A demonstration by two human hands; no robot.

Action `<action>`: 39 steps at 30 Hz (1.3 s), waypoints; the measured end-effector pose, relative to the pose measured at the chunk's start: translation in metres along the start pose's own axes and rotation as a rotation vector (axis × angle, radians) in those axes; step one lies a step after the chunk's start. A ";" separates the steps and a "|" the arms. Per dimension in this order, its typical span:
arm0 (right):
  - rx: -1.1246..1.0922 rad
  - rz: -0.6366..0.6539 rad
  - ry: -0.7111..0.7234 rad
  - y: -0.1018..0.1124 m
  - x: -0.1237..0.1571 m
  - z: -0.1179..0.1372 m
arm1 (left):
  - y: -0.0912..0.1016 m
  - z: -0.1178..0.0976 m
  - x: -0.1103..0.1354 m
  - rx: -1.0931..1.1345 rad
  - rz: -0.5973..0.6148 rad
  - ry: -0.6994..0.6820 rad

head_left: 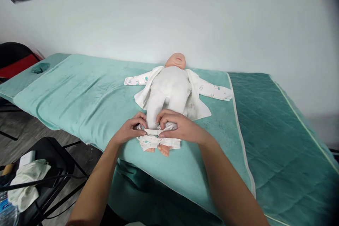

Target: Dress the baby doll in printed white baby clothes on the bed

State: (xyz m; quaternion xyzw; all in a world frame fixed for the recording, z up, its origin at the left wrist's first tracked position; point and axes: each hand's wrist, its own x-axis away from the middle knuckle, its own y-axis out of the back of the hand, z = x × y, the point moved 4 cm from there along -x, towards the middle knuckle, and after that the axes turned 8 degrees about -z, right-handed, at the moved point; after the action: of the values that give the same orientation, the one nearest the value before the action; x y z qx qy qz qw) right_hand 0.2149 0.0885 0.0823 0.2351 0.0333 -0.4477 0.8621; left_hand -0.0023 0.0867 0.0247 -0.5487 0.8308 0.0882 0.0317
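A baby doll [169, 86] with a white cloth body lies on its back, its feet towards me. It wears an open white jacket [200, 104] whose printed sleeves stretch out to both sides. White printed baby pants [159, 142] are bunched around its lower legs, and the bare feet stick out below the hems. My left hand [131, 128] pinches the waistband at the left edge. On the right side, my right hand [176, 125] grips the same waistband between thumb and fingers. Both hands are closed on the fabric, just below the doll's knees.
A light green sheet [87, 88] covers the massage table, with a darker quilted cover [272, 130] at the right. The wall runs along the far side. At lower left, a black chair [57, 155] holds a crumpled cloth [29, 180] and a white box [27, 158].
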 end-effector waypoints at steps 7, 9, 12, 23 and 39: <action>0.003 0.069 0.039 -0.004 0.001 -0.001 | -0.003 0.004 0.003 0.176 -0.074 0.021; 0.008 0.075 0.050 -0.004 0.001 -0.002 | -0.004 0.007 0.004 0.222 -0.139 0.035; 0.004 0.078 0.055 -0.003 0.001 -0.001 | -0.005 0.011 0.004 0.276 -0.251 0.090; -0.468 -0.211 -0.102 0.009 0.001 -0.020 | -0.002 -0.019 -0.040 0.167 -0.394 0.028; -0.598 -0.685 -0.418 0.041 0.011 -0.057 | 0.025 -0.005 -0.092 0.105 -0.587 0.010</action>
State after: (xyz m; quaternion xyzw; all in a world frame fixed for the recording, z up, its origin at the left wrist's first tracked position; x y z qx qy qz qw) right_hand 0.2630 0.1248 0.0445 -0.1413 0.0620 -0.7136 0.6833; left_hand 0.0113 0.1785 0.0457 -0.7636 0.6400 0.0295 0.0799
